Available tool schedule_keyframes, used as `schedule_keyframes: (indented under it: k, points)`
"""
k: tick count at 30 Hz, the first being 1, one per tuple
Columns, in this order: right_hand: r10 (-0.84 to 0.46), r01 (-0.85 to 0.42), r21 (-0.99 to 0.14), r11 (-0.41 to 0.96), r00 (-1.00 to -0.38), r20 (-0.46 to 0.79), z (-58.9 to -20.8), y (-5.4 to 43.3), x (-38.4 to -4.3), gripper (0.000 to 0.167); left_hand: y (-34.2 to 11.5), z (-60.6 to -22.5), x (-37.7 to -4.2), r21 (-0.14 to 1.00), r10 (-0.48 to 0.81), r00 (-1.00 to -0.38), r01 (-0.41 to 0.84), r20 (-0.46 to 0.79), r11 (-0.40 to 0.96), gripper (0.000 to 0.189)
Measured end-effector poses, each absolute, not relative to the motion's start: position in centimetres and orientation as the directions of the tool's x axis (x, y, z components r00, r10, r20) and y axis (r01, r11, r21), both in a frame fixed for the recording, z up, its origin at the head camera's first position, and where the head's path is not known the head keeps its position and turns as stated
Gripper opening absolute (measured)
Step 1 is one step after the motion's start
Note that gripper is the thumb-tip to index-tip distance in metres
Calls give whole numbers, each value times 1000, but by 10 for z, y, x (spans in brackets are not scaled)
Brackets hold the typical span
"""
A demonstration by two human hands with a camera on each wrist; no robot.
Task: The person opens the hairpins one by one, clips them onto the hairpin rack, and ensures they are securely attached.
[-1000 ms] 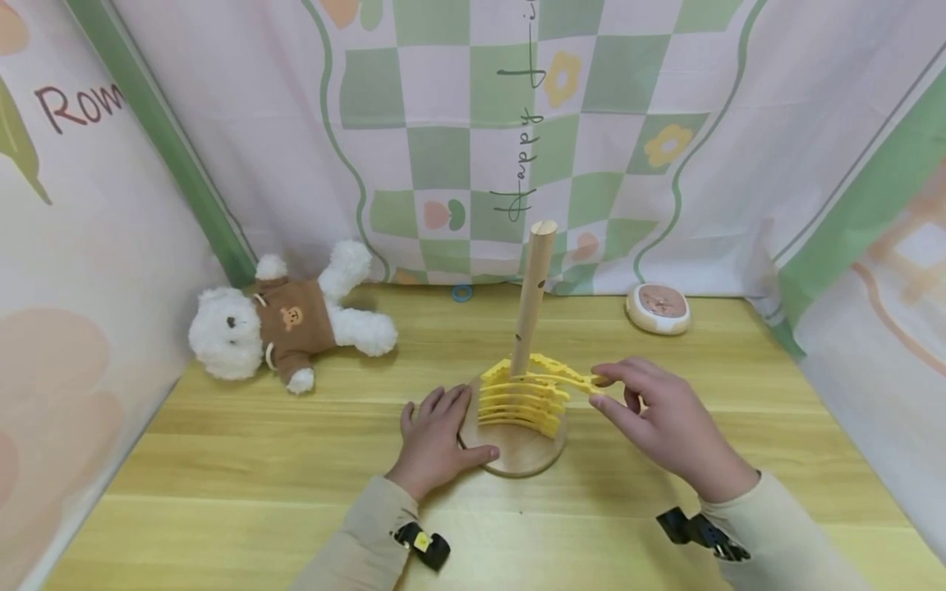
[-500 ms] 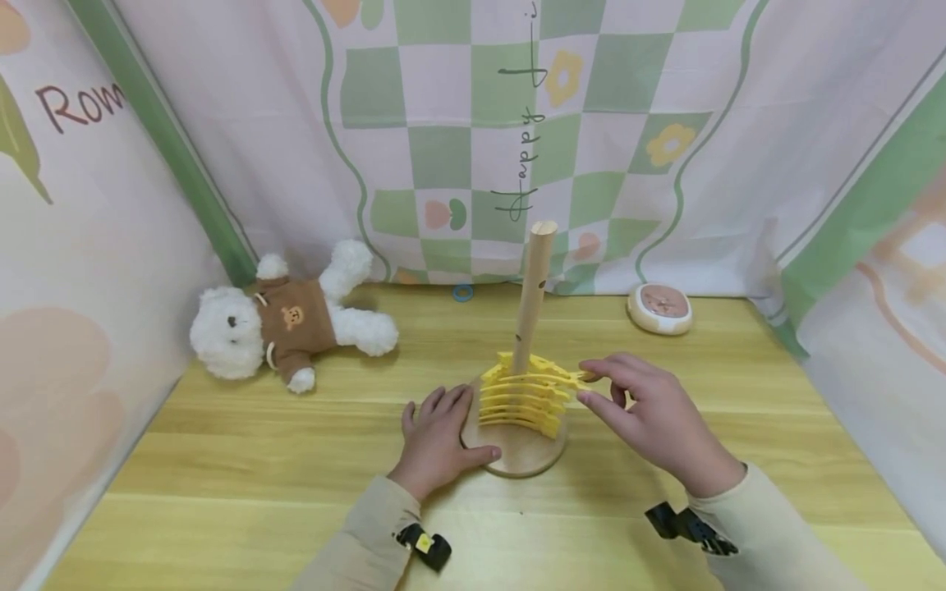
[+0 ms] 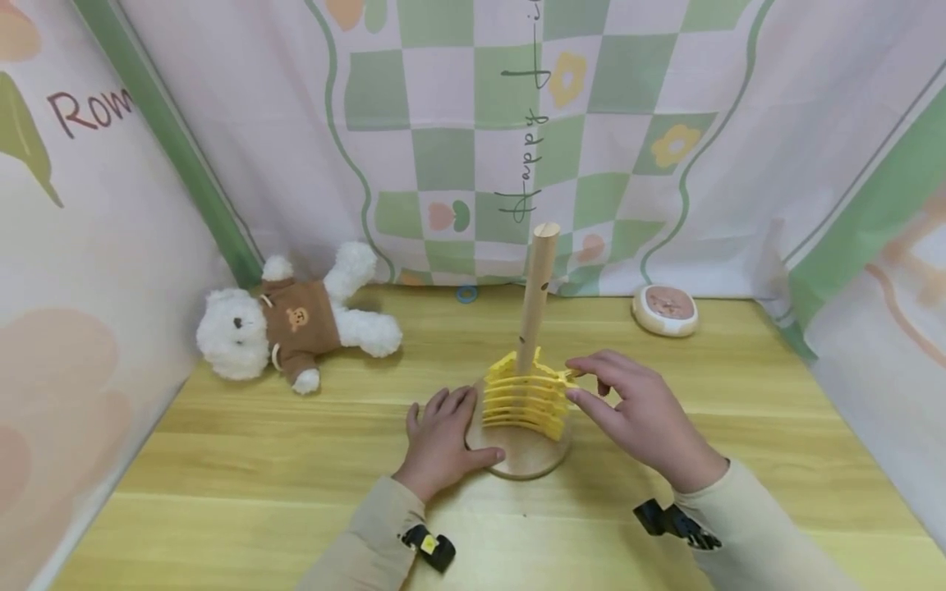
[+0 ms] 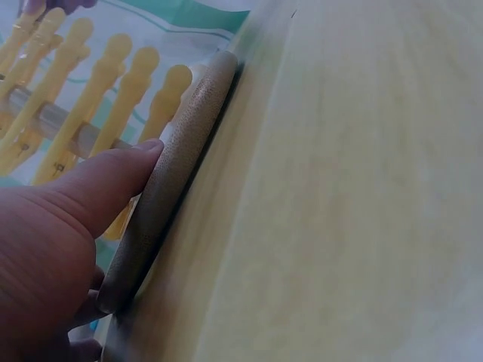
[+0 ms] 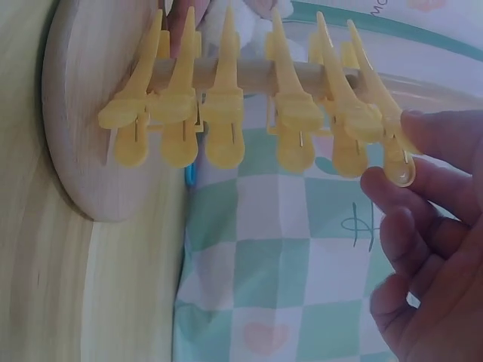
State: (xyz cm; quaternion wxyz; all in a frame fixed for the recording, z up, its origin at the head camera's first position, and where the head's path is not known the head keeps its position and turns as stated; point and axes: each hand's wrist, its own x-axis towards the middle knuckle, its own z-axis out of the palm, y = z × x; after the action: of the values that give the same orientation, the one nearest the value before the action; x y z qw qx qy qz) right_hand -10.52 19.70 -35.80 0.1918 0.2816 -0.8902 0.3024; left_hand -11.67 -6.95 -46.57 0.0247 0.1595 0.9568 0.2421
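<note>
A round wooden base (image 3: 517,466) carries an upright wooden pole (image 3: 541,279). Several yellow clothespins (image 5: 224,113) are stacked along the pole's lower part, one above another. My left hand (image 3: 442,451) rests at the base's left rim, fingers spread and straight, the thumb (image 4: 113,177) pressing its top face. My right hand (image 3: 636,410) pinches the handle end of the topmost clothespin (image 5: 389,139) between thumb and fingertips. That clothespin lies across the pole, its handles close together. In the right wrist view, the clothespins' metal springs show near their handles.
A white plush toy (image 3: 299,320) in a brown top lies at the back left. A blue ring (image 3: 467,294) sits near the checked curtain (image 3: 510,123). At the back right stands a small rounded white device (image 3: 665,310). All rest on the wood-grain table (image 3: 259,468).
My right hand has moved left toward the pole with the topmost clothespin, bringing it over the stack. The left hand has stayed on the base. The whole view has shifted slightly.
</note>
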Motion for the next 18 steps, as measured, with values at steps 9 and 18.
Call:
schedule_keyframes:
  k: [9,18]
  points:
    - [-367,-587,-431,686,-790,491,-363,193,-109,33,-71,-469,-117,483,314,-949,290,32,826,100]
    - [-331,-522,-518,677,-846,419,-369,195,-105,49,-73,-470,-116,527,303,-952,278,39,804,101]
